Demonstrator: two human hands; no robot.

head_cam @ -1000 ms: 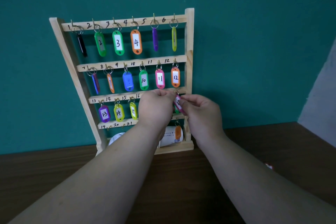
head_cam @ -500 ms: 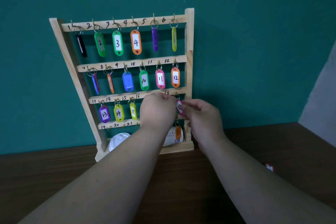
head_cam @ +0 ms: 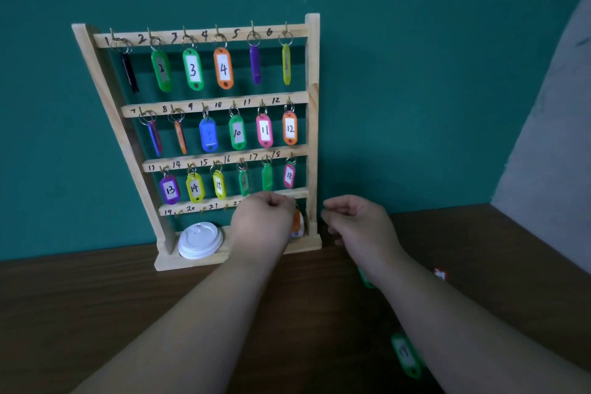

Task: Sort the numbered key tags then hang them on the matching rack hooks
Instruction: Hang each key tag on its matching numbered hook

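Eighteen tags (head_cam: 193, 69) are hung on the upper rows of the rack (head_cam: 311, 73), its lowest hooks (head_cam: 202, 210) mostly unfilled; the right hand (head_cam: 361, 224) is relaxed and empty, while the grasp of the left hand (head_cam: 259, 224) cannot be told.

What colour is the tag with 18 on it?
Pink, with a white number label. The head view shows the 18 tag best.

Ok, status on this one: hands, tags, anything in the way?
Left hand curled at the bottom rail, grip unclear; right hand loose, empty. Pink tag 18 hangs in place. Green tag on the table; left hand covers part of that rail.
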